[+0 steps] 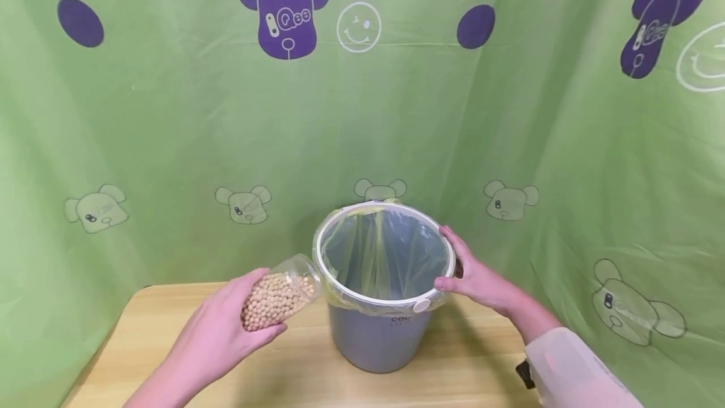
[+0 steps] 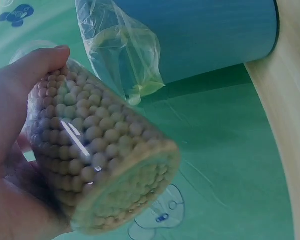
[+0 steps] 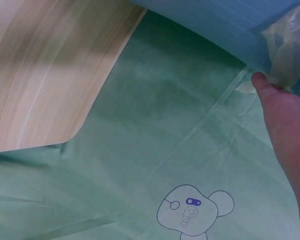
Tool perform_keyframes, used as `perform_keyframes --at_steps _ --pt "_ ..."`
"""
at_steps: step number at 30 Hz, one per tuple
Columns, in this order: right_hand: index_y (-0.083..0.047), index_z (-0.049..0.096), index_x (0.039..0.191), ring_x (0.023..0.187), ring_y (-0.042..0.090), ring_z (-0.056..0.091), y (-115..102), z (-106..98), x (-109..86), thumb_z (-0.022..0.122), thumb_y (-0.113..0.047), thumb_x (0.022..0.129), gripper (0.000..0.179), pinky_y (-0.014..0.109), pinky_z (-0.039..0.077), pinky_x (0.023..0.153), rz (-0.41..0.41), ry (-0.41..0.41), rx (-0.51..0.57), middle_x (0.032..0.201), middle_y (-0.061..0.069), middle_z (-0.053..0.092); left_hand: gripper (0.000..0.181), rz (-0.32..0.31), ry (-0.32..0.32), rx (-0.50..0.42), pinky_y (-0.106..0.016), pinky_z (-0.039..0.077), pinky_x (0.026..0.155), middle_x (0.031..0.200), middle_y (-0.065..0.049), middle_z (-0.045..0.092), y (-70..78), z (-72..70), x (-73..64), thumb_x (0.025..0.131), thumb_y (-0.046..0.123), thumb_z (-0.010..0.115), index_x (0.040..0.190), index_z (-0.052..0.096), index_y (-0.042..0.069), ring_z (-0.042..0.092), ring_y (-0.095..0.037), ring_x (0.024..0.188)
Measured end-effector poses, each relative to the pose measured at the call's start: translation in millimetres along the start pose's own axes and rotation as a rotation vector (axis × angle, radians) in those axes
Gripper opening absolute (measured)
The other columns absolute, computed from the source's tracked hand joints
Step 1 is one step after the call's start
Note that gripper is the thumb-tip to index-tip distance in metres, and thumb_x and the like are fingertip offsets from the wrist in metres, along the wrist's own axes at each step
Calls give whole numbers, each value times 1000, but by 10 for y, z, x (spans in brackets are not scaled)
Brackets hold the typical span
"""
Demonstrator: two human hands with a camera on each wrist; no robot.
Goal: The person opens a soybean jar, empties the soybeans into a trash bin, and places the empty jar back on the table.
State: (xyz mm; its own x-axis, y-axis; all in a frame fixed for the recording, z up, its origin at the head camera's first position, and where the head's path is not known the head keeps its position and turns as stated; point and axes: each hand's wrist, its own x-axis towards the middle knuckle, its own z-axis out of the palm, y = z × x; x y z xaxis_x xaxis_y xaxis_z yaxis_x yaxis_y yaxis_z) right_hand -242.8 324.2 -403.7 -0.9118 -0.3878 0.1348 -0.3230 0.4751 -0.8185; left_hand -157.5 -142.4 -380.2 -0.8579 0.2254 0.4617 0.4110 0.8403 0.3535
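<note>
In the head view my left hand (image 1: pixel 218 326) grips a clear jar (image 2: pixel 102 155) of round beige beans (image 1: pixel 274 301), perhaps soybeans. The jar lies tilted, its mouth up against the left side of a trash can's rim. The beans fill most of it, and its base faces the left wrist camera. The grey-blue trash can (image 1: pixel 379 339) has a white rim ring (image 1: pixel 391 301) over a thin yellowish bag (image 1: pixel 368 250). My right hand (image 1: pixel 478 279) holds the right side of that rim, thumb at the front and fingers behind, partly hidden.
The trash can stands on a light wooden table (image 1: pixel 283 370) with rounded corners. Green curtains (image 1: pixel 396 118) printed with bear figures hang behind and on both sides. A small black object (image 1: pixel 525 374) shows by the right sleeve (image 1: pixel 572 364).
</note>
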Motion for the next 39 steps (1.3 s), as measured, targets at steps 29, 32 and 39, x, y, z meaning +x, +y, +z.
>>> perform_keyframes --at_steps 29,32,39 --pt "-34 -5 161 139 58 38 46 26 -25 80 -36 85 115 60 41 112 32 -10 68 163 35 6 102 32 -168 -3 -40 59 72 115 -8 69 260 198 964 69 73 77 149 37 24 69 -25 95" --pt "-34 -5 161 138 57 39 43 38 -28 80 -35 85 115 60 42 111 29 -14 80 162 35 7 99 15 -189 -15 -32 55 61 99 -10 68 240 181 1007 72 63 80 146 34 15 66 -21 79" --pt "-33 -6 161 137 58 40 22 26 -44 80 -36 85 114 60 44 110 25 -5 71 162 36 9 80 60 -244 -31 -25 48 55 91 -5 64 187 147 1012 74 50 81 133 38 17 59 -14 70"
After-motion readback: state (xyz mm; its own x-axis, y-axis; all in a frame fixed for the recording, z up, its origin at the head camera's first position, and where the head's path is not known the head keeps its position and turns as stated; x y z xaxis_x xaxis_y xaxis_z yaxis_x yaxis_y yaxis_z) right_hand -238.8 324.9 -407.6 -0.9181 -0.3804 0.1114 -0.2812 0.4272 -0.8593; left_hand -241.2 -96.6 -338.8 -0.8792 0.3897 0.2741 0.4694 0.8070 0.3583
